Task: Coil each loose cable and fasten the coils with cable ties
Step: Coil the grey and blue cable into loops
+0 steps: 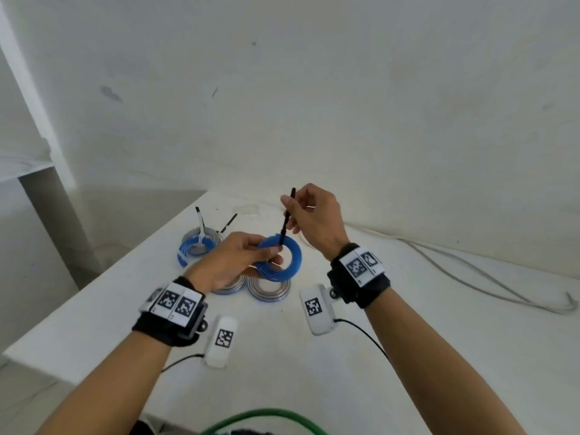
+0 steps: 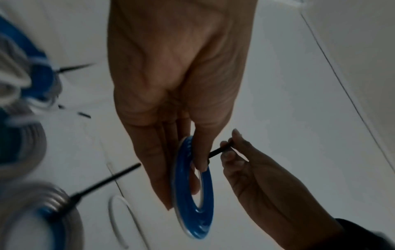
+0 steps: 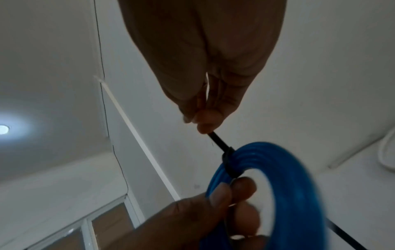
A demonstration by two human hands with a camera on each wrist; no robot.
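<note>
Left hand pinches blue coil at its rim, thumb & fingers curled on it, coil lifted above desk. Black tie wrapped round coil, head snug at rim; tail runs up to right hand, pinched between thumb & fingertips. Behind & left of blue coil: blue/grey coil w/ white tie sticking up, black tie tail beside it. Just below blue coil: two grey coils flat on desk, one partly hidden by left hand. White cord trails right of blue coil. Wristbands & two white boxes near wrists carry black-white square marker codes; no readable text or brand. Green cable at bottom edge.
</note>
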